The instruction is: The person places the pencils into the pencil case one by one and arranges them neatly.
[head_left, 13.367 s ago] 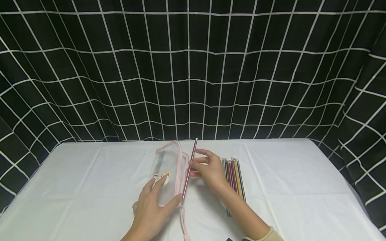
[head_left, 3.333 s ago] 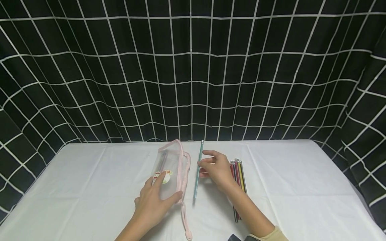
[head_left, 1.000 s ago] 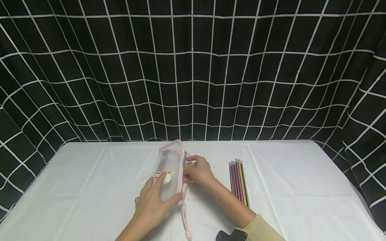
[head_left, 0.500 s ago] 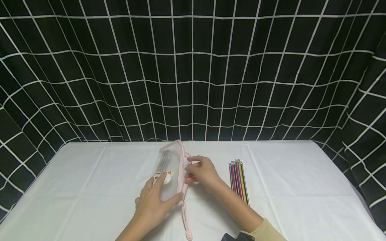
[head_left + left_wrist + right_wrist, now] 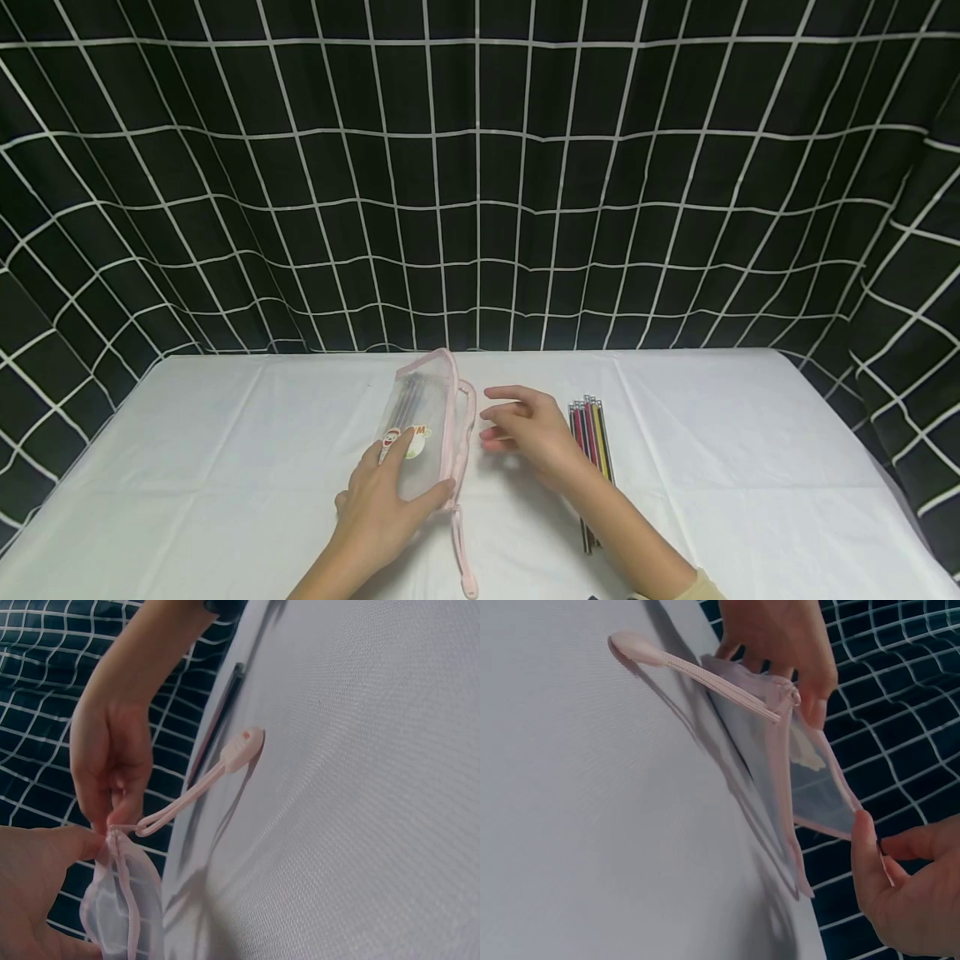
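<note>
A clear mesh pencil case (image 5: 427,483) with pink trim lies on the table, its zip side toward the right. Several pencils (image 5: 407,402) show through its wall. My left hand (image 5: 382,512) grips the near end of the case, thumb at the zip corner, fingers over the printed sticker. My right hand (image 5: 532,429) is just right of the opening, fingers loosely bent, nothing between them. In the right wrist view its fingertips overlap the far edge of the case. Right of this hand lies a row of loose pencils (image 5: 592,433), partly hidden by the forearm.
A pink zip-pull strap (image 5: 461,554) trails from the case toward me. The white cloth-covered table (image 5: 750,467) ends at a black curtain with white grid lines (image 5: 480,208) behind.
The right hand pushed a teal pencil into the case, let it go and drew back to the right. Earlier it held a dark red pencil. The left hand stays on the case.
</note>
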Tool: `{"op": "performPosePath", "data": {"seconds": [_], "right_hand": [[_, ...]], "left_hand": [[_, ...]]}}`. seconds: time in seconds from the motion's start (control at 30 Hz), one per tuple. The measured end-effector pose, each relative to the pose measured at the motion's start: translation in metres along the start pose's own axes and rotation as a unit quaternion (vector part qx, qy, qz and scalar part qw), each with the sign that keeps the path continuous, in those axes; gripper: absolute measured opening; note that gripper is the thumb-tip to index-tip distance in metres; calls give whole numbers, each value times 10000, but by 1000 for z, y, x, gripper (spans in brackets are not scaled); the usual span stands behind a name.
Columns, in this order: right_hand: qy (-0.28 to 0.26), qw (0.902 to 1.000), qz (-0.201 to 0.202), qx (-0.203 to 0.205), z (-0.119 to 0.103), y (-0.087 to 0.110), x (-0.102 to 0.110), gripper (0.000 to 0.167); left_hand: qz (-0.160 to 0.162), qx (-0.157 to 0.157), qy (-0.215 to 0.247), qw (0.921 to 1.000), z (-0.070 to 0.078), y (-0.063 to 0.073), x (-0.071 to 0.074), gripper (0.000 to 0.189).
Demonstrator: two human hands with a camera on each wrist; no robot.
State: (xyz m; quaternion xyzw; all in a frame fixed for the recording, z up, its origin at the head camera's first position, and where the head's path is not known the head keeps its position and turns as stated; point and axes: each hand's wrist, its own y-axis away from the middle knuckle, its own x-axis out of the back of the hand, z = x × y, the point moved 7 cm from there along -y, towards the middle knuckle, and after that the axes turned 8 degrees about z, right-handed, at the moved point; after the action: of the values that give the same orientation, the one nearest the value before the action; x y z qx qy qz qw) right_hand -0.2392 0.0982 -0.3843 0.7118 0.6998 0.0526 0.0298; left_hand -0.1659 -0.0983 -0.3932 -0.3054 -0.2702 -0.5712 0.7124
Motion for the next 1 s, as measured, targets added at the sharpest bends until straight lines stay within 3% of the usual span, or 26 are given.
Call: {"op": "performPosePath", "data": {"seconds": [0.47,0.73,1.0], "right_hand": [[48,9997,228,-8,0,4,24,39],[759,9959,494,4,1,3,45,40],[1227,9919,329,-60,0,0,57,43]], "left_hand": [[-14,3,57,10000,-2,0,-1,84],[12,-103,105,9999,1,0,0,85],[-4,-91,108,9999,-1,1,-1,85]]}}
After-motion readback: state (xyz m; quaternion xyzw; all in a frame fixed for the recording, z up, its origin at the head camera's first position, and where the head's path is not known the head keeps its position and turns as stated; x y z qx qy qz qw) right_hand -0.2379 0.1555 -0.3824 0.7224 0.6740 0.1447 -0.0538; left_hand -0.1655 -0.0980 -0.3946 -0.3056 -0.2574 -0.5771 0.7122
